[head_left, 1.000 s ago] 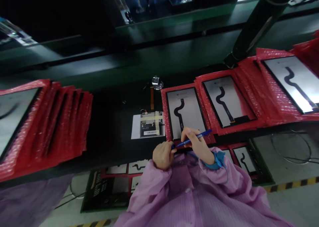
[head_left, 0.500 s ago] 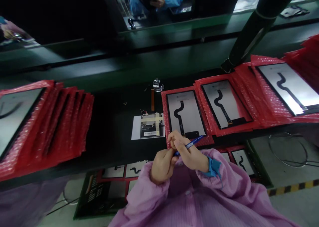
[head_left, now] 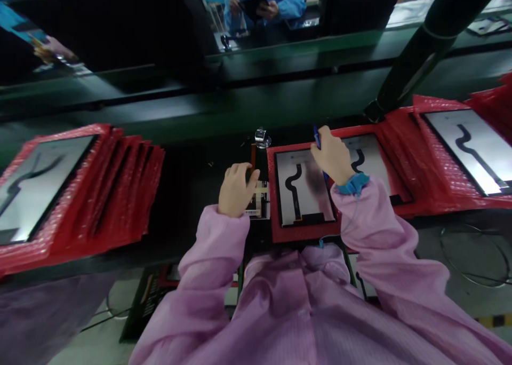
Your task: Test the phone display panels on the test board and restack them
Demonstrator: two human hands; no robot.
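Observation:
My left hand, fingers bent and thumb apart, hovers at the small circuit board with pale tape and partly hides it. An orange strip runs up beyond its fingertips; no held thing shows in the hand. My right hand is closed round a slim blue pen-like tool, whose top sticks up past the fingers. It is above the right edge of a grey display panel, which lies on a red bubble-wrap sleeve and carries a black curved flex cable. A blue wrist strap circles my right wrist.
Red sleeves are stacked at left under another panel; more panels lie at right. A shiny metal piece sits behind the board. A dark slanted tube comes down at back right. A co-worker in blue works opposite.
My hands have parted from in front of my body. The left went forward and left to the circuit board, the right forward and right over the panel with the blue tool.

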